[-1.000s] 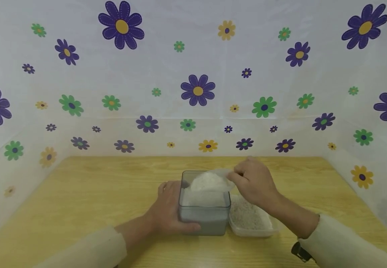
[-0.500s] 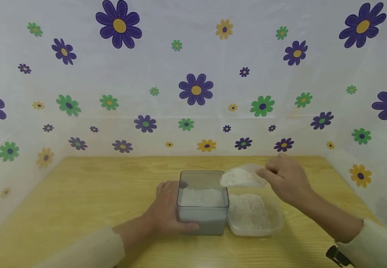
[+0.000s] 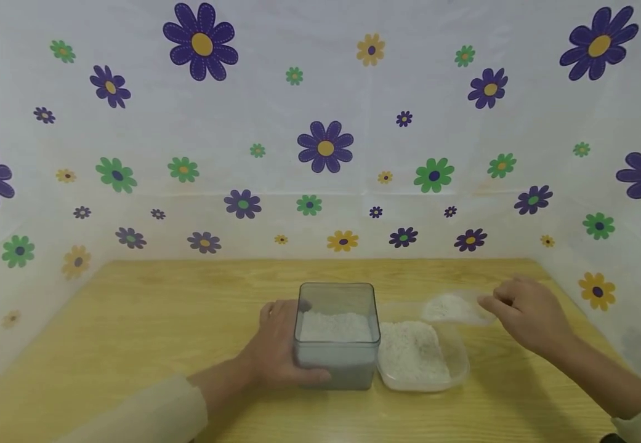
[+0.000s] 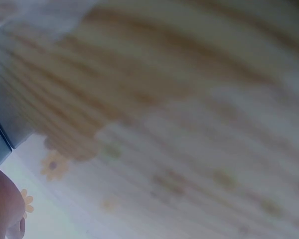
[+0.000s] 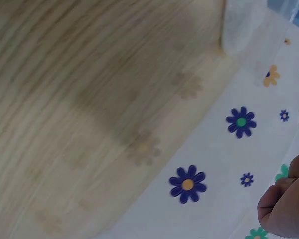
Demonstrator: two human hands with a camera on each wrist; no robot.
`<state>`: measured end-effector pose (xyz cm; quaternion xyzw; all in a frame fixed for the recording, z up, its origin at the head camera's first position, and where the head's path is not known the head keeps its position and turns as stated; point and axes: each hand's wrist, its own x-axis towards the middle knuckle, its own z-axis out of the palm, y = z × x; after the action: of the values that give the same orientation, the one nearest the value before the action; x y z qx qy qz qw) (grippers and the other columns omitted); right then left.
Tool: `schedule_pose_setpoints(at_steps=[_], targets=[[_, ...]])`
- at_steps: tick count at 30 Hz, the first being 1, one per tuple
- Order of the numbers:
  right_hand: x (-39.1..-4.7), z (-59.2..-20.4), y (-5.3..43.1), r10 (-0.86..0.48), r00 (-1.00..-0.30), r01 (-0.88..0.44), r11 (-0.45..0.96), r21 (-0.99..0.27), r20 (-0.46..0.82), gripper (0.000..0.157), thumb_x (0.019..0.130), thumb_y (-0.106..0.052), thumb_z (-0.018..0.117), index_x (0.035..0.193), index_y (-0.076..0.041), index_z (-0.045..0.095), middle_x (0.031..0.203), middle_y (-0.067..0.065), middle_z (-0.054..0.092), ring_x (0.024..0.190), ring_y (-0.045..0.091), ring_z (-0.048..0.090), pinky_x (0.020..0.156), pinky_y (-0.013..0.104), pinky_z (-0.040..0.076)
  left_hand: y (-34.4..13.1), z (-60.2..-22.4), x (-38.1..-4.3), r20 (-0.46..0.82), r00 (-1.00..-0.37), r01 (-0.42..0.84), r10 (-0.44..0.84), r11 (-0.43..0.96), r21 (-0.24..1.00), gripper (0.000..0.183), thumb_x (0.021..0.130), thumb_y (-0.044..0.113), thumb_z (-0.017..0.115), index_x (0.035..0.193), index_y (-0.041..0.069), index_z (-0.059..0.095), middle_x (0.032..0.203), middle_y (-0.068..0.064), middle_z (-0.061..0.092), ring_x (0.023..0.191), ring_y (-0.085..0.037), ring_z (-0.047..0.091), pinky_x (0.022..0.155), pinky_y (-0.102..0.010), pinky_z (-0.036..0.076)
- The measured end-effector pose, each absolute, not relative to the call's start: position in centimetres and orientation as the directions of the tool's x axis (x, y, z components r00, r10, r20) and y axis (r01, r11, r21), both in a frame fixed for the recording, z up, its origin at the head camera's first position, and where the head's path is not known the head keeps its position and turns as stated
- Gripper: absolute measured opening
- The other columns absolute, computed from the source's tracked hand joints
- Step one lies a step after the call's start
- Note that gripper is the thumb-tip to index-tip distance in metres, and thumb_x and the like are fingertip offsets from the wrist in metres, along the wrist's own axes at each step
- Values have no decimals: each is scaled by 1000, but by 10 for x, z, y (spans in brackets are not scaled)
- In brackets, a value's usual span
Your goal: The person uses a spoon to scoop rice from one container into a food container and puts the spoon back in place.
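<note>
In the head view my left hand grips a grey see-through square container, thumb along its front and fingers behind the left side. White, rice-like grains fill its lower part. My right hand pinches the end of a clear plastic scoop, which carries a heap of the same grains. This scoop hangs behind and right of a clear shallow tub, itself full of grains on its left side. The right wrist view catches only curled fingers at its right edge.
Tub and grey container stand side by side on a wood-grain table. A white flower-printed cloth surrounds the table at the back and both sides.
My right hand has carried the scoop rightward from above the grey container, past the tub, and slightly lower. The left hand and both containers stay in place.
</note>
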<state>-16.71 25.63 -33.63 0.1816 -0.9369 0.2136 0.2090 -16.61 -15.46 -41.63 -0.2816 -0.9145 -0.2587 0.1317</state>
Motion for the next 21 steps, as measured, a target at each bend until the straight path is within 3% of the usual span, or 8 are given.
schedule_pose_setpoints(at_steps=[8,21], targets=[[-171,-346,279,-295,-844,-424,878,-221,448,51,95,-20,65,51,-18,38,54,-9,30,65,7,34,64,28,29,-154,-414,-166,374,-815,574,443,711,406,106,63,81,70,137,11,39,126,-3,54,117,-20,45,104,-53,25],[-179,-341,299,-372,-792,-474,874,-103,484,50,88,-17,71,51,-22,38,54,-14,27,62,5,27,64,27,27,-148,-413,-172,385,-815,572,433,710,411,107,63,82,71,136,11,40,126,-4,55,116,-21,46,103,-53,25]])
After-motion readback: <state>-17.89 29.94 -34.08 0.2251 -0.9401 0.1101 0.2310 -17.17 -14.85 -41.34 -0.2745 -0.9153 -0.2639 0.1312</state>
